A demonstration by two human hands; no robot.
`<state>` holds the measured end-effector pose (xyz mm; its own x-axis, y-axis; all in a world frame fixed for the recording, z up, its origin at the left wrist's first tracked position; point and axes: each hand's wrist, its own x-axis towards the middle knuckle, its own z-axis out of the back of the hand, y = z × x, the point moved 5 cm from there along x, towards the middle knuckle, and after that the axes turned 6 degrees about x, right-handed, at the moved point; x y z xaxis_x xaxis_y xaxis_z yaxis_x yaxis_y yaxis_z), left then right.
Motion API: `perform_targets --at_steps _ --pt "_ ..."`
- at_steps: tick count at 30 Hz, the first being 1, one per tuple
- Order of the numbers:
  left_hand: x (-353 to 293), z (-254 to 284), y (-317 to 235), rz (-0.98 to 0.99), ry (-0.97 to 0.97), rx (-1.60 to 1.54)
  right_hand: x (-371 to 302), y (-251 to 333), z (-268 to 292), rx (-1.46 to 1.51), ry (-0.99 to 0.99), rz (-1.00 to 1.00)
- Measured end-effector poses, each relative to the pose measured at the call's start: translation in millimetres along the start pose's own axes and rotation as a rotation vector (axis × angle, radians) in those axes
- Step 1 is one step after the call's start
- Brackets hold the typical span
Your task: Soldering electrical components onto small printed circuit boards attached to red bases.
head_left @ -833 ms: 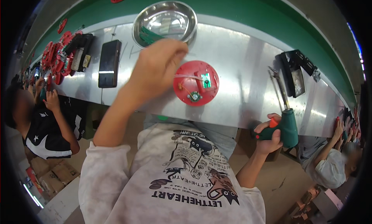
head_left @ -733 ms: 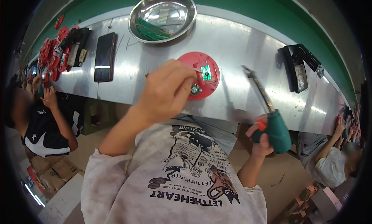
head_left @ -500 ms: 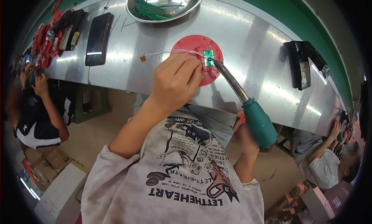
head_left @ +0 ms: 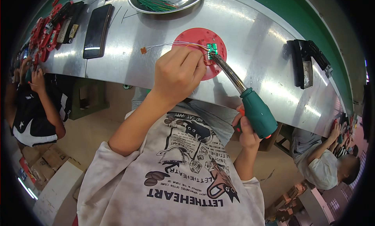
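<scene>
A phone [head_left: 97,30] lies left of the disc [head_left: 203,37], a bowl [head_left: 183,8] behind, a holder [head_left: 298,66] right.

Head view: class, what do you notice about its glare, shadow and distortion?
Head view: bright glare streaks the metal table, some right of the soldering iron; head view: a soft shadow lies just below the red disc; head view: the fisheye curves the table's far edge.

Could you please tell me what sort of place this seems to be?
Probably an electronics assembly workshop: the right hand points a soldering iron at a small green circuit board, and other people are along the same metal bench.
</scene>
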<state>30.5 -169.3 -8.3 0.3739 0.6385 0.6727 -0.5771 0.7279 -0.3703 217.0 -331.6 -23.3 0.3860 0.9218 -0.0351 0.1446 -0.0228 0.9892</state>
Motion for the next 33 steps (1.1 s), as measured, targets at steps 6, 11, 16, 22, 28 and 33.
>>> perform_targets --at_steps 6,11,16,22,28,33 --pt "0 0 0 -0.008 -0.023 -0.005 0 -1 1 0.0 0.021 0.035" --pt "-1 -1 1 -0.009 -0.023 0.001 0 -3 2 0.061 0.028 0.054" --pt "-1 -2 3 -0.014 -0.035 0.005 1 -6 6 -0.026 0.109 0.035" --pt "-3 -2 3 -0.016 -0.047 0.015 9 8 2 -0.056 0.039 0.054" --pt "-3 -2 3 -0.017 -0.038 0.01 7 6 15 -0.022 0.004 0.155" --pt "-3 -2 3 -0.019 -0.046 0.019 8 8 9 -0.047 0.023 0.17"
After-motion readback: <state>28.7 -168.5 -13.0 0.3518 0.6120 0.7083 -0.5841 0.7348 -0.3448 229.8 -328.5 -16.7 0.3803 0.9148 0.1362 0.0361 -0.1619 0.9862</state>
